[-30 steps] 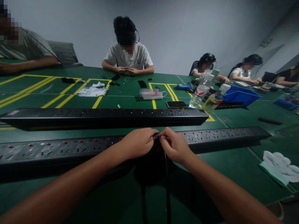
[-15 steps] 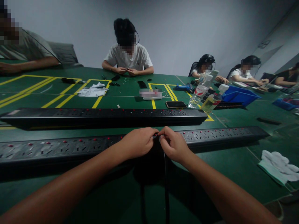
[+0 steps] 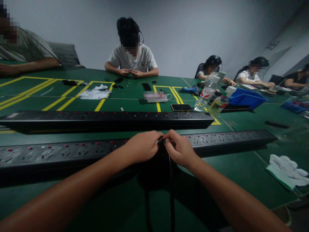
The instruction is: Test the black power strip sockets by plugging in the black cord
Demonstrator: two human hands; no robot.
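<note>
A long black power strip with rows of sockets and small red parts lies across the table in front of me. My left hand rests over its middle, fingers curled and closed at the tips. Facing it, my right hand is closed too, thumb and forefinger pinched close to the left fingertips. Whatever sits between the fingertips is too small and dark to name. A thin dark cable hangs down below my right hand; where it ends is hidden. Behind lies a second black power strip, touched by neither hand.
Beyond the strips stand a phone, a clear bottle, a bottle of yellowish liquid and a blue bin. White gloves lie at the right. Several people sit around the green table, one person opposite me.
Both hands keep nearly the same pose at the near power strip. The whole view has shifted very slightly; nothing is visibly picked up or let go.
</note>
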